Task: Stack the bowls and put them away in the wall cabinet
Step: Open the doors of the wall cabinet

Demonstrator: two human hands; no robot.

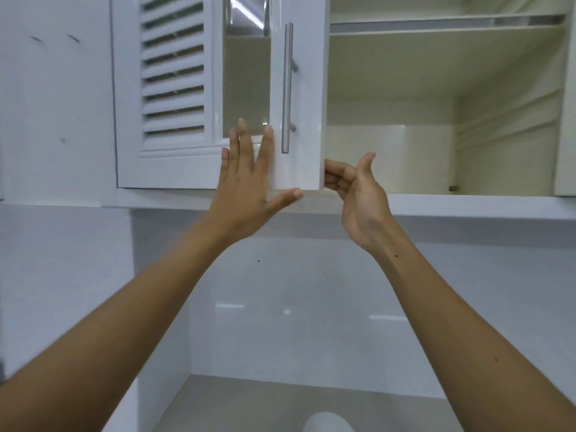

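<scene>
White wall cabinet (pixel 436 104), door (pixel 299 88) open

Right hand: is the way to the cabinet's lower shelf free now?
Probably yes. The door is swung open to the left of the right hand, whose fingers curl at its edge, and the lower shelf beside it looks unobstructed.

This was a home kitchen. A glossy white wall cabinet (pixel 436 120) hung over a pale grey countertop (pixel 249 400), its cream interior fitted with a shelf (pixel 436 26). A white sliding door with a glass pane (pixel 299 88) carried a brushed metal bar handle (pixel 286 88), beside a white louvred panel (pixel 173 73). Shiny white wall tiles (pixel 296 291) backed the counter.
</scene>
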